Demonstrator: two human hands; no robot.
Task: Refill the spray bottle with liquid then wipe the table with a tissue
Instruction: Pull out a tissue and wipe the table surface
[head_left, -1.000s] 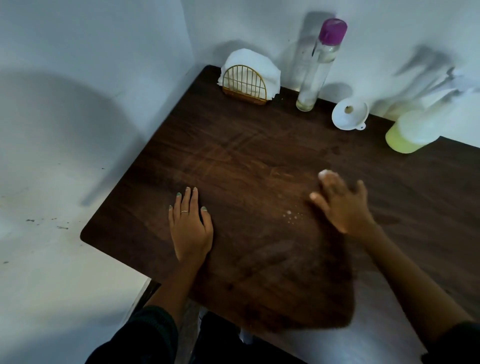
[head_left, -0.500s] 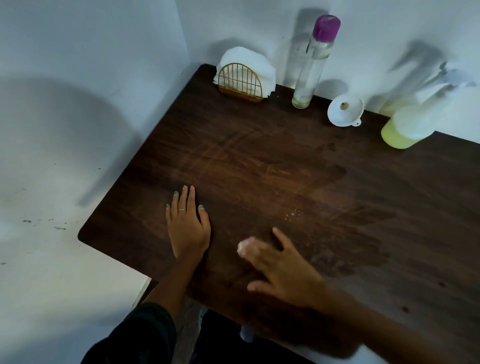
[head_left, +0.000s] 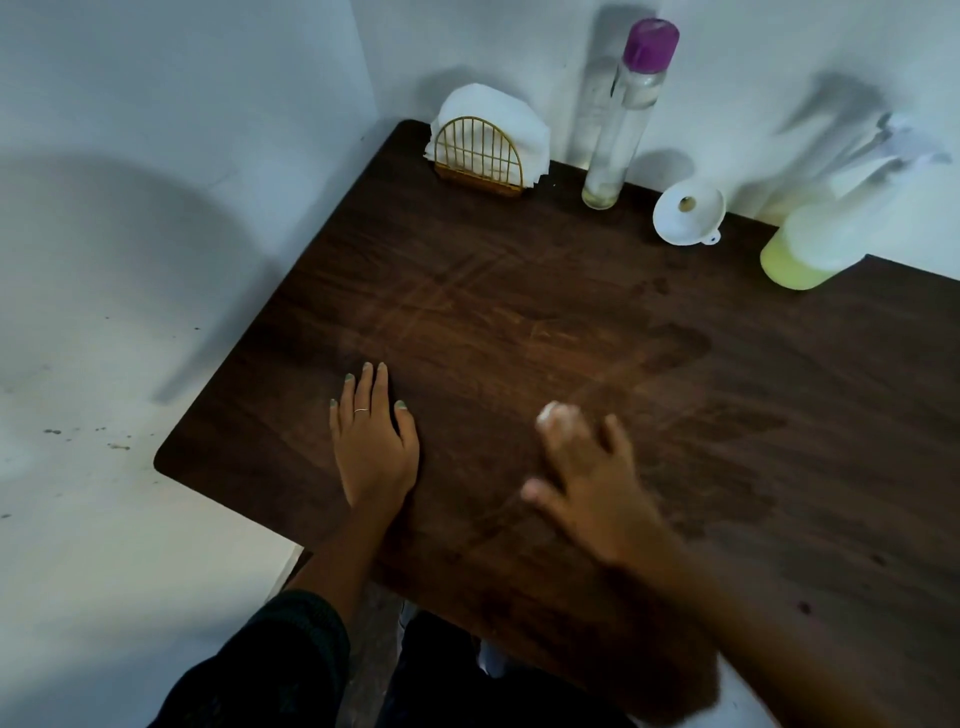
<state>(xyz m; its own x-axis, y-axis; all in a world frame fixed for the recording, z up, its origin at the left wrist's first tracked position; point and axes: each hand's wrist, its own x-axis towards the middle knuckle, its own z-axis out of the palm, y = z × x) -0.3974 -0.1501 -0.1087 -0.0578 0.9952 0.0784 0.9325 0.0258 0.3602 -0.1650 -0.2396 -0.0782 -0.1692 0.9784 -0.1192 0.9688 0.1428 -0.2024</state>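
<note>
We saw the left hand (head_left: 375, 447) lying flat on the table (head_left: 467, 291), palm down, fingers straight and close together, pointing away from the person toward the back wall. A thin ring showed on one finger.

The right hand (head_left: 587, 483) was just to the right of the left one, apart from it, and blurred. It pressed down on the tabletop with a small white tissue (head_left: 555, 413) showing at its fingertips, on the far side of the hand. Most of the tissue was hidden under the fingers, so we could not make out its shape or long axis, nor tell whether the fingers were curled round it or pressing it flat.

Beyond and to the right of the right hand the wood looked darker in damp patches.

Well beyond the right hand, toward the far right, stood the spray bottle (head_left: 810, 244) against the wall, yellow liquid in its base; its long axis appeared tilted in this wide view, head up and to the right, trigger end blurred. Left of it lay a white funnel (head_left: 687, 212), wide mouth toward us. Farther left stood a tall clear bottle (head_left: 621, 124) with a purple cap, upright. Straight beyond the left hand, at the back corner, sat a gold wire holder (head_left: 478, 156) with white napkins (head_left: 493, 106).
</note>
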